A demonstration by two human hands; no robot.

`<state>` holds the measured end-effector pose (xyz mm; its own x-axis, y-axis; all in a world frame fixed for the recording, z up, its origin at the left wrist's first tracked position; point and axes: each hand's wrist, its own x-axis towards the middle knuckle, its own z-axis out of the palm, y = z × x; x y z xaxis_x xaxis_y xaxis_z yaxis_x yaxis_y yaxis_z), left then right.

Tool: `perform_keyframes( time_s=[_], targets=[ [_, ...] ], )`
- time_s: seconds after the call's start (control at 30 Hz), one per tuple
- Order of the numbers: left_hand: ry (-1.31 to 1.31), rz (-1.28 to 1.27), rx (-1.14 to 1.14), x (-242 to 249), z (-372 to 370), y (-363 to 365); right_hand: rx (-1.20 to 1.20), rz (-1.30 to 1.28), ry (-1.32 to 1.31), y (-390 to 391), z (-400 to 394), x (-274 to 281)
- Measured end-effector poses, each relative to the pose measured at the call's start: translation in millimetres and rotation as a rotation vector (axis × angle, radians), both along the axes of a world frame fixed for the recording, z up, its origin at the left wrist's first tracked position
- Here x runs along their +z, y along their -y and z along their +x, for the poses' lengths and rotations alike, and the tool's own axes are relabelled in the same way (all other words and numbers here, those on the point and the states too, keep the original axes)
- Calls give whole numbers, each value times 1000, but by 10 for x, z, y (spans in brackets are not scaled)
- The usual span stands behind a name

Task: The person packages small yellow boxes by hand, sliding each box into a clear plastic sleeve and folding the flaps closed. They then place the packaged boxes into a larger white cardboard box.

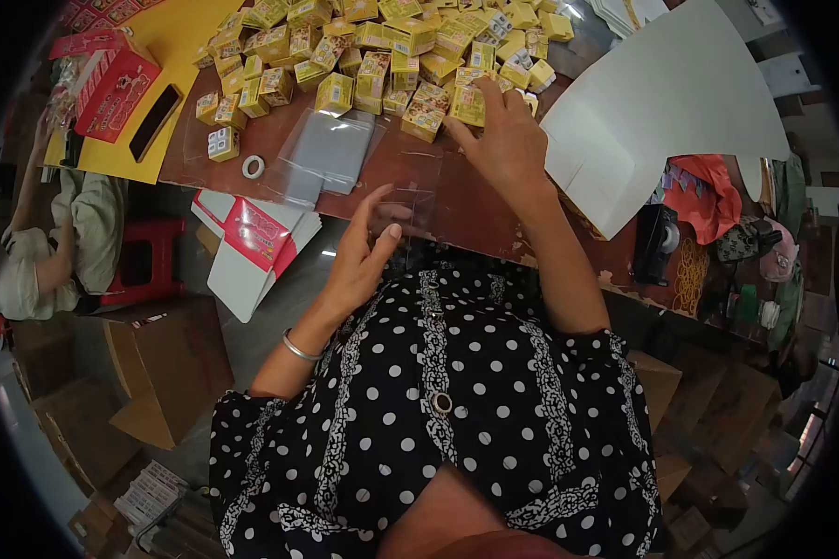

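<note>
My left hand (356, 256) holds a clear plastic case (408, 211) between thumb and fingers near the table's front edge. Over the right part of a heap of small yellow boxes (336, 93) is my right hand (508, 140), its thumb and fingers apart around a yellow box (467, 104); no firm grip shows. Flat clear plastic sleeves (331, 154) lie between the heap and my left hand. A white roll of tape (253, 167) sits left of them, below a lone small box (223, 143).
A large white open carton (657, 93) stands right of my right hand. A black tape dispenser (655, 244) is at the right edge. At left are a phone (156, 122), a red box (119, 88) and a seated person's arm (56, 270). Cardboard boxes (172, 363) stand below.
</note>
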<state>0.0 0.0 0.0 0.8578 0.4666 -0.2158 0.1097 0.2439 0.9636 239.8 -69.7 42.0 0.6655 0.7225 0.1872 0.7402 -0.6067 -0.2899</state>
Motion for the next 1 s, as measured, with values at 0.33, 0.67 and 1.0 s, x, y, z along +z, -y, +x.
perform_keyframes(
  time_s=[0.33,0.67,1.0],
  targets=[
    [122,15,85,124,180,-91,384,785,-803,416,-366,557],
    [292,49,151,283,269,162,482,446,-371,703,-375,765],
    [326,68,191,332,270,284,417,435,-466,784,-361,829]
  ],
)
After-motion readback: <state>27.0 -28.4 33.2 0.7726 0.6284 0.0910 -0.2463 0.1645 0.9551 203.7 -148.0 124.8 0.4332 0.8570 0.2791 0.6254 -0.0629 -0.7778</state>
